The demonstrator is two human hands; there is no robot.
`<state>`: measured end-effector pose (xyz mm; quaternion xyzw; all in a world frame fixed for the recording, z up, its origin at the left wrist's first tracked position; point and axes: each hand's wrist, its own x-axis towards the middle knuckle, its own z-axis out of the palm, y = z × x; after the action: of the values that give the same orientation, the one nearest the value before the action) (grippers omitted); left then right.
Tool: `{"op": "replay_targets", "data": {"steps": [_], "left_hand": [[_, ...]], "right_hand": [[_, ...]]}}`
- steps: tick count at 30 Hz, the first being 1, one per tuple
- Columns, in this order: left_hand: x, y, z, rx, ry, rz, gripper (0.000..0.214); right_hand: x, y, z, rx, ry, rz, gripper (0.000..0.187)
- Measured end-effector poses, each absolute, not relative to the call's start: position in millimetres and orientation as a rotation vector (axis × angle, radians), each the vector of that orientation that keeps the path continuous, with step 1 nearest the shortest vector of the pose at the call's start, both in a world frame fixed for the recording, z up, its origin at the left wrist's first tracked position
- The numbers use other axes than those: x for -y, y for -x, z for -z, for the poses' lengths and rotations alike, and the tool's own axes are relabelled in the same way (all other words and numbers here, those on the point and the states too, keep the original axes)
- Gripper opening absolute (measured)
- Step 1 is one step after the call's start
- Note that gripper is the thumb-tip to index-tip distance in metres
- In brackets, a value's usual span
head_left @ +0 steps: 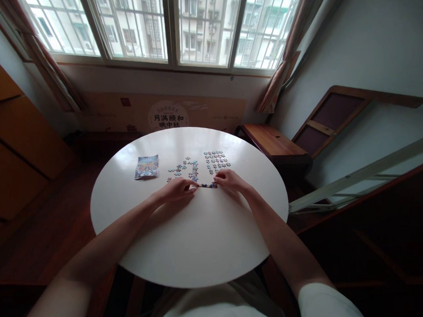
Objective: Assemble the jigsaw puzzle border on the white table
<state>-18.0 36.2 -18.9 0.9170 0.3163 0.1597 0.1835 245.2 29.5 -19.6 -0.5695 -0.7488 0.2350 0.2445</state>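
A narrow strip of joined jigsaw puzzle pieces (207, 185) lies on the white round table (188, 246), between my two hands. My left hand (178, 188) has its thumb and fingers closed at the strip's left end. At the right end, my right hand (230, 180) pinches a puzzle piece, mostly covered by the fingertips, against the strip. Just beyond the hands, loose puzzle pieces (178, 169) are scattered on the left. More puzzle pieces (217, 159) stand in rough rows on the right.
A colourful printed packet or sheet (146, 167) lies on the table to the left. Behind the table are a barred window (135, 27) and a printed board (208, 106). A wooden bench (273, 140) stands back right, and a pale metal frame (342, 184) leans nearer on the right.
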Motion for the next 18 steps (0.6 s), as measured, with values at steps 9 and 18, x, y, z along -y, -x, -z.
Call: {"op": "replay_targets", "data": {"steps": [9,18], "left_hand": [[-40,19,23,-1.013,-2.606,-0.537,0.036],[-38,20,19,-1.014,-2.652,-0.488,0.032]], "right_hand": [[-31,-253,22,2.04,1.45,-0.88,0.031],[-32,-256,24,2.06,1.389,-0.963,0.038]]}}
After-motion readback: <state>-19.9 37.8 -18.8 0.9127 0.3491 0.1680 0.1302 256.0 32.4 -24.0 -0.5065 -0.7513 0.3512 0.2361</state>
